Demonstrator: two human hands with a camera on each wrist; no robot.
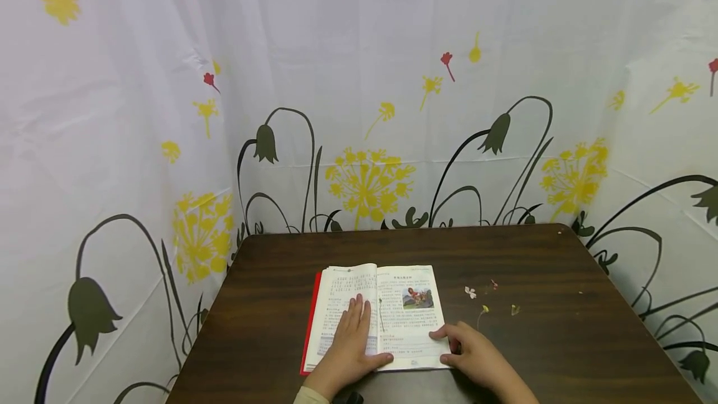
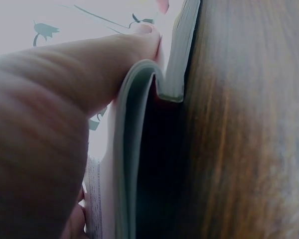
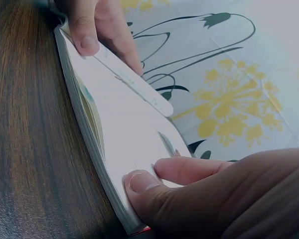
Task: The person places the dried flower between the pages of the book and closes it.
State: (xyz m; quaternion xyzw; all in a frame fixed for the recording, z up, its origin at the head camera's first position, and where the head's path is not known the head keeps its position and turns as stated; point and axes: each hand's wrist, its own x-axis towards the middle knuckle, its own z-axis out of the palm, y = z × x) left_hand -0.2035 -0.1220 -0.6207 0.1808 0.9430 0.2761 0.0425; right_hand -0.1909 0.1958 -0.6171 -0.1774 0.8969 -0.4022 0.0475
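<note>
Book: the open book lies on the table under the fingertips of both hands.
Left hand: the left hand rests on the left page, fingers straight and close together, gripping nothing; its thumb stretches across the gutter onto the right page.
Right hand: thumb and index of the right hand rest slightly apart near the right page's lower outer corner; cannot tell whether they grip paper.
Sprig: a thin dark sprig lies on the right page, just right of the left fingers, beyond that thumb.
Loose flowers: white flower, red flower and yellow flower lie beyond the right knuckles.
Step, judged: steadying the pages open around the sprig.
Next move, judged: calls for gentle right fingertips while the left palm keeps the spread flat.
</note>
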